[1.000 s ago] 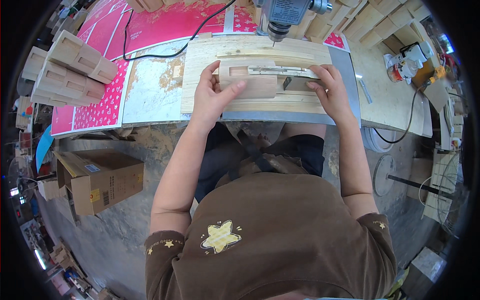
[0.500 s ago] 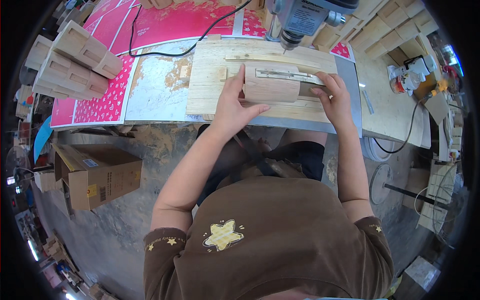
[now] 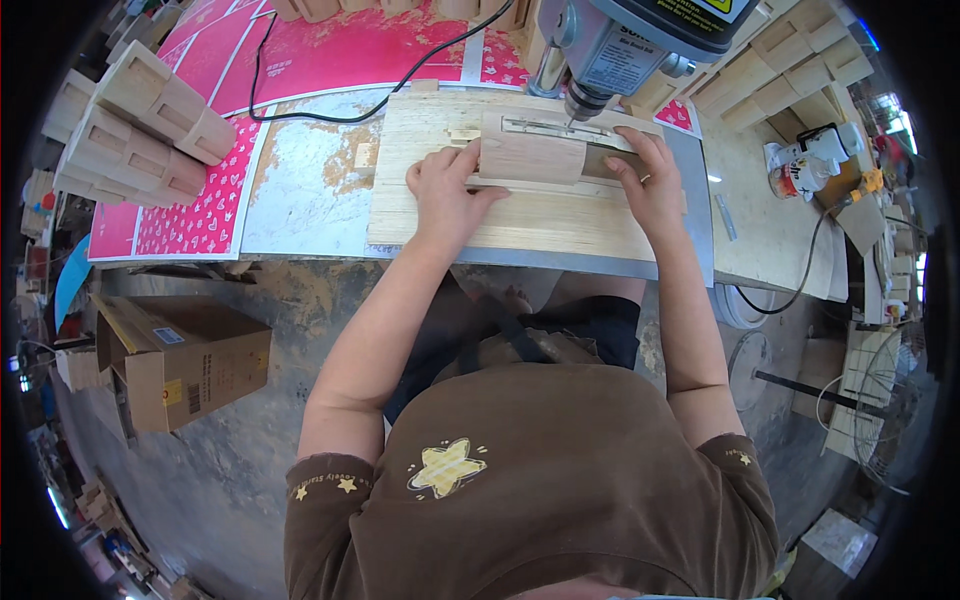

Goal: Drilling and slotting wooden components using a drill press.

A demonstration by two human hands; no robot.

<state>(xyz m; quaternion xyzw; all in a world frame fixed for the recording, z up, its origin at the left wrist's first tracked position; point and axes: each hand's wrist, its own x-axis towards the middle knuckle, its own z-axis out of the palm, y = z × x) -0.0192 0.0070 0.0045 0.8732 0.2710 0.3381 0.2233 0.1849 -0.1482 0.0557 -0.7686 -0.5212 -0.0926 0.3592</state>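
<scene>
A pale, rounded wooden piece (image 3: 530,158) lies on its side on a flat wooden board (image 3: 420,225), a narrow slotted strip (image 3: 560,130) along its top. My left hand (image 3: 445,195) grips its left end, fingers behind and thumb along the near side. At the other end, my right hand (image 3: 650,180) is closed, fingertips and thumb on the strip and the darker part (image 3: 597,163) sticking out there. Just over the strip hangs the bit of a bench drill (image 3: 586,100); whether it touches, I cannot tell.
Several wooden cylinders (image 3: 140,125) stand stacked at the left on a pink patterned sheet. A black cable (image 3: 375,105) crosses the bench behind. Right of the board are a blue-grey tool (image 3: 725,218) and white containers (image 3: 800,175). An opened cardboard box (image 3: 190,360) sits below left.
Both hands have pushed the wooden piece away from me, and the strip on it now lies beneath the drill bit. The whole view has shifted slightly.
</scene>
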